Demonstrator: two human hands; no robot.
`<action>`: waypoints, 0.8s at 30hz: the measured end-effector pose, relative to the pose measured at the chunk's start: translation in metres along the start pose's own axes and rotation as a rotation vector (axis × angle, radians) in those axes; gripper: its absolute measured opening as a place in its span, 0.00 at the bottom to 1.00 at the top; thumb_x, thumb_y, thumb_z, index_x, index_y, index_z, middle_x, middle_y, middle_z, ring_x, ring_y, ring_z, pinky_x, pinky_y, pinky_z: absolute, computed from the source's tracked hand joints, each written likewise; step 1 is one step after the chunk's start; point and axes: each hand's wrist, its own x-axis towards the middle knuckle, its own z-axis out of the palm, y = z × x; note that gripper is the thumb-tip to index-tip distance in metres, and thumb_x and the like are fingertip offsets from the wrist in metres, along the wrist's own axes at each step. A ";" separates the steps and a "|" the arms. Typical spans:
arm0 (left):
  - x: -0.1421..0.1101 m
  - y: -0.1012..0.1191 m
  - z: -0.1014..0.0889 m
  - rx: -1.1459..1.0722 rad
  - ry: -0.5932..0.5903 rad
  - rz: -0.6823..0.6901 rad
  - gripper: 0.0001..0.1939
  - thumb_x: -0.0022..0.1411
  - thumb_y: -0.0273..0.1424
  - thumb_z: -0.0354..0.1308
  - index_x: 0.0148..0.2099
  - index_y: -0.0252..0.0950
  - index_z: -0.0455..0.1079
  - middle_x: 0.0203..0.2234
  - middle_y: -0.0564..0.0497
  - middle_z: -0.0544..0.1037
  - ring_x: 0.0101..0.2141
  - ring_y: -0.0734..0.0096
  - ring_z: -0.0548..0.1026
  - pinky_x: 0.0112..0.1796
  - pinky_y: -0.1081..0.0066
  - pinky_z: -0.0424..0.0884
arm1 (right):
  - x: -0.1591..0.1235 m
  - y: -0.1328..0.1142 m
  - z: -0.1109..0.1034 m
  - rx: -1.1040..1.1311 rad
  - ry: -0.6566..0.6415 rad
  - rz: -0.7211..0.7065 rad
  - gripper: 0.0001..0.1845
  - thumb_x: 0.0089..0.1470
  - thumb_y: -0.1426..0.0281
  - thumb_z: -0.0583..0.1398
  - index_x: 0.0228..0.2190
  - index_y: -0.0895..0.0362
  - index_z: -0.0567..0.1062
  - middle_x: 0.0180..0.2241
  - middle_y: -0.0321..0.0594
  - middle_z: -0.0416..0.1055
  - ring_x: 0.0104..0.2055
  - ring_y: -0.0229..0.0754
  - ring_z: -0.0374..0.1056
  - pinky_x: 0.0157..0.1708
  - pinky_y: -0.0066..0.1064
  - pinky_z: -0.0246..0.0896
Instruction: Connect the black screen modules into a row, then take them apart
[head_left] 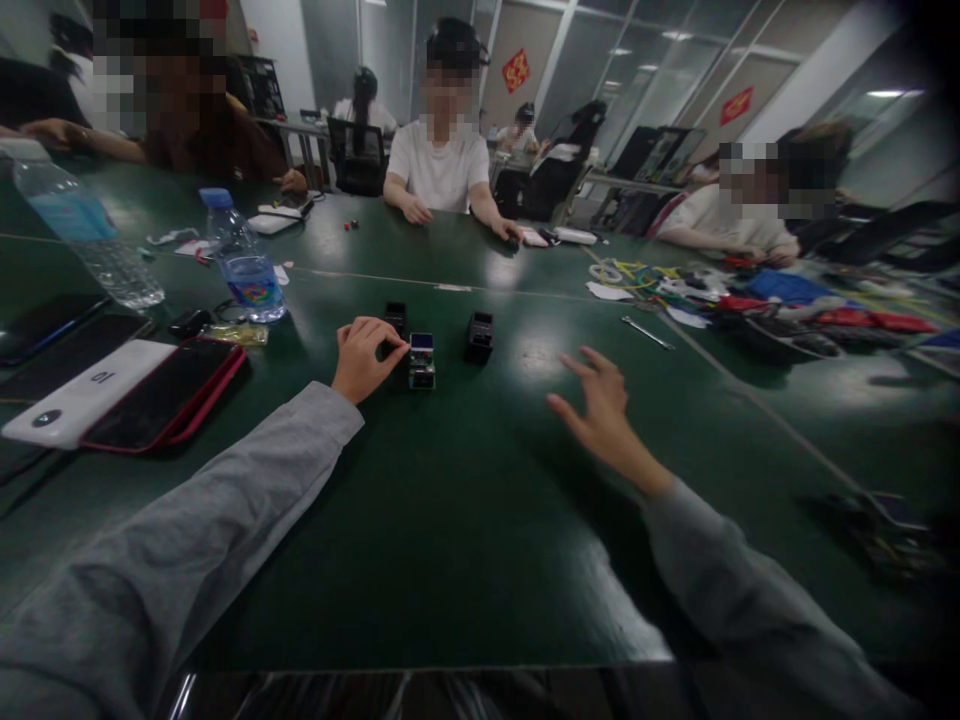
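My left hand (pixel 367 358) has its thumb and index finger pinched together at the left edge of a small electronic module (pixel 421 362) with a little screen and a bare circuit board. The module stands on the dark green table. Just behind my left fingers is a black plastic case (pixel 396 316), partly hidden. Another black plastic case (pixel 480 336) stands to the right of the module. My right hand (pixel 600 410) is over the table farther right, fingers spread, touching none of these things.
Phones (pixel 161 395), a power bank (pixel 86 395) and two water bottles (pixel 244 260) occupy the left side. A wrench (pixel 647 332) lies right of centre, near a heap of cables and cloth (pixel 787 300). A blurred circuit-board device (pixel 889 535) is at far right. People sit across the table (pixel 487 560).
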 end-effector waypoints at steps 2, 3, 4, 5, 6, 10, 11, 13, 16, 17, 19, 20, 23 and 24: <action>0.000 0.002 -0.002 0.001 -0.021 0.000 0.06 0.63 0.35 0.59 0.34 0.40 0.69 0.38 0.51 0.78 0.47 0.59 0.70 0.49 0.55 0.58 | 0.036 -0.037 0.045 0.005 -0.079 -0.076 0.33 0.64 0.46 0.47 0.64 0.47 0.54 0.67 0.47 0.42 0.66 0.61 0.44 0.58 0.59 0.48; 0.000 0.004 -0.003 -0.001 -0.033 0.004 0.07 0.63 0.36 0.59 0.34 0.39 0.69 0.37 0.50 0.78 0.46 0.59 0.70 0.49 0.55 0.58 | 0.052 -0.051 0.063 0.005 -0.088 -0.088 0.33 0.64 0.46 0.47 0.64 0.46 0.54 0.67 0.47 0.40 0.67 0.61 0.42 0.59 0.60 0.48; -0.001 0.005 -0.005 -0.006 -0.046 0.014 0.07 0.63 0.36 0.59 0.34 0.39 0.69 0.37 0.50 0.78 0.46 0.59 0.70 0.49 0.55 0.58 | 0.066 -0.061 0.078 0.000 -0.089 -0.082 0.34 0.63 0.46 0.48 0.64 0.47 0.55 0.67 0.47 0.39 0.67 0.63 0.41 0.59 0.61 0.47; -0.001 0.007 -0.006 -0.013 -0.059 0.030 0.06 0.63 0.36 0.58 0.35 0.39 0.69 0.38 0.50 0.78 0.46 0.59 0.70 0.49 0.55 0.58 | 0.078 -0.068 0.090 -0.004 -0.080 -0.068 0.34 0.62 0.46 0.50 0.63 0.48 0.56 0.67 0.49 0.39 0.66 0.64 0.41 0.58 0.62 0.47; -0.002 0.009 -0.008 -0.018 -0.073 0.051 0.06 0.63 0.36 0.57 0.36 0.39 0.69 0.39 0.50 0.78 0.47 0.59 0.70 0.49 0.55 0.58 | 0.087 -0.072 0.099 0.001 -0.064 -0.044 0.34 0.61 0.46 0.51 0.62 0.50 0.58 0.66 0.52 0.42 0.65 0.65 0.44 0.57 0.62 0.49; -0.002 0.013 -0.011 -0.025 -0.154 0.118 0.10 0.65 0.40 0.54 0.42 0.40 0.70 0.43 0.49 0.77 0.49 0.57 0.69 0.50 0.54 0.58 | 0.096 -0.067 0.107 0.117 0.014 0.030 0.23 0.61 0.57 0.55 0.52 0.57 0.67 0.56 0.55 0.57 0.54 0.58 0.62 0.50 0.53 0.64; -0.002 0.013 -0.011 -0.025 -0.172 0.124 0.11 0.65 0.41 0.54 0.43 0.41 0.70 0.44 0.48 0.76 0.49 0.57 0.69 0.50 0.54 0.58 | 0.092 -0.063 0.104 0.150 0.039 0.047 0.20 0.61 0.60 0.55 0.50 0.57 0.67 0.54 0.54 0.58 0.51 0.56 0.64 0.48 0.50 0.66; -0.002 0.012 -0.011 -0.029 -0.211 0.148 0.15 0.64 0.45 0.56 0.47 0.41 0.69 0.46 0.47 0.76 0.51 0.56 0.68 0.51 0.54 0.58 | 0.080 -0.054 0.092 0.186 0.079 0.073 0.20 0.59 0.62 0.55 0.50 0.57 0.66 0.51 0.53 0.60 0.49 0.54 0.66 0.47 0.47 0.67; -0.001 0.011 -0.009 -0.035 -0.309 0.244 0.27 0.57 0.52 0.60 0.53 0.42 0.68 0.50 0.45 0.74 0.53 0.53 0.67 0.53 0.53 0.56 | 0.052 -0.031 0.064 0.189 0.023 0.053 0.22 0.58 0.61 0.57 0.51 0.56 0.66 0.49 0.51 0.65 0.49 0.55 0.67 0.48 0.48 0.67; -0.001 0.012 -0.009 -0.035 -0.346 0.279 0.30 0.55 0.54 0.61 0.54 0.42 0.67 0.52 0.45 0.73 0.54 0.52 0.66 0.53 0.53 0.56 | 0.040 -0.020 0.052 0.191 -0.027 0.040 0.22 0.58 0.59 0.57 0.51 0.56 0.67 0.48 0.50 0.67 0.47 0.54 0.68 0.47 0.48 0.66; -0.002 0.013 -0.008 -0.032 -0.389 0.322 0.32 0.55 0.54 0.61 0.55 0.42 0.66 0.53 0.44 0.72 0.55 0.52 0.65 0.54 0.53 0.55 | 0.012 0.010 0.025 0.193 -0.123 0.059 0.23 0.58 0.57 0.58 0.52 0.53 0.67 0.46 0.49 0.69 0.45 0.54 0.69 0.46 0.47 0.66; -0.002 0.013 -0.008 -0.027 -0.397 0.328 0.31 0.56 0.53 0.61 0.56 0.42 0.66 0.54 0.44 0.71 0.56 0.52 0.65 0.54 0.53 0.55 | -0.004 0.027 0.010 0.186 -0.153 0.094 0.24 0.58 0.56 0.58 0.53 0.52 0.67 0.46 0.49 0.70 0.44 0.53 0.70 0.44 0.46 0.66; -0.002 0.014 -0.008 -0.011 -0.404 0.329 0.26 0.59 0.48 0.60 0.55 0.41 0.66 0.54 0.43 0.71 0.56 0.53 0.65 0.54 0.53 0.55 | -0.054 0.077 -0.045 0.067 -0.080 0.247 0.24 0.58 0.52 0.60 0.53 0.48 0.70 0.45 0.53 0.72 0.42 0.55 0.71 0.40 0.47 0.66; -0.002 0.014 -0.008 -0.007 -0.407 0.332 0.25 0.59 0.47 0.59 0.55 0.41 0.66 0.54 0.43 0.71 0.56 0.53 0.65 0.54 0.53 0.55 | -0.070 0.089 -0.065 -0.007 0.000 0.287 0.24 0.58 0.50 0.59 0.51 0.48 0.71 0.45 0.55 0.72 0.41 0.57 0.71 0.39 0.49 0.65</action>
